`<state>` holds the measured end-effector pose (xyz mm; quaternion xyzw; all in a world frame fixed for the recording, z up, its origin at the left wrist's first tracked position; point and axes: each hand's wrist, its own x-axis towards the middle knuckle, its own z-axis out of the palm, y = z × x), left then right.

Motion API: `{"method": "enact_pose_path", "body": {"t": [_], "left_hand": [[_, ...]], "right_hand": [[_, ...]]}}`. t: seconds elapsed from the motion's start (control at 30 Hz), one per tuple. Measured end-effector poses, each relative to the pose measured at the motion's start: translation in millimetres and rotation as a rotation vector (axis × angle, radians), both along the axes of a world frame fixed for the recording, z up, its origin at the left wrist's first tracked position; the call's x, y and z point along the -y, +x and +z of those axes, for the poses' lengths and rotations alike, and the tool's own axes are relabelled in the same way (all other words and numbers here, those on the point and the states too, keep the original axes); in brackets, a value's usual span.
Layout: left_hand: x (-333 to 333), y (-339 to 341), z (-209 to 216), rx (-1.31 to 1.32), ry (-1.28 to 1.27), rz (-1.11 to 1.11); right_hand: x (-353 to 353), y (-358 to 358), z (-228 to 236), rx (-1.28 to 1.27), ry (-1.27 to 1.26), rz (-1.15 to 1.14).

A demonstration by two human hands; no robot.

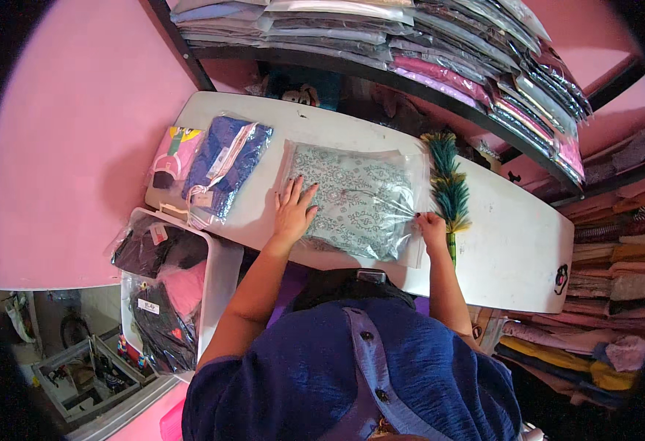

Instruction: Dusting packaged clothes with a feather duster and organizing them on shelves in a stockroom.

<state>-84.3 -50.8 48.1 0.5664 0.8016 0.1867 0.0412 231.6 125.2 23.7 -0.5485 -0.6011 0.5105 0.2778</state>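
Observation:
A folded pale green cloth (352, 191) with a dark floral pattern lies inside a clear plastic bag (416, 180) on the white table. My left hand (293, 213) rests on the bag's left side, fingers spread. At the bag's right edge, my right hand (431, 226) is closed, pinching the clear plastic. Just right of that hand lies a feather duster (447, 180) with dark green, yellow-tipped feathers and a green handle. Farther left are a bagged dark blue garment (230, 165) with a striped strap and a small pink packet (175, 158).
Over the far side of the white table (510, 220) runs a black-framed shelf (381, 73) with stacked bagged garments (322, 22). A white bin (223, 268) with bagged clothes stands at left. Folded cloth piles (609, 294) fill the right side.

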Motion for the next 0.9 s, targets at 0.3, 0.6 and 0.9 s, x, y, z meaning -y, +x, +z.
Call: {"method": "enact_pose_path", "body": {"t": [0.3,0.6,0.9], "left_hand": [[41.4,-26.5,-23.7,0.205,0.269,0.183],[125.4,-26.6,-44.3,0.693,0.271,0.461],[125.9,-24.0,-33.8,1.031,0.084,0.588]], "right_hand": [[19.8,70.8,5.8,0.716,1.077,-0.333],[25.7,96.0,-3.5,0.189,0.109,-0.207],[88.1,36.8,70.9,0.401,0.436,0.646]]}}
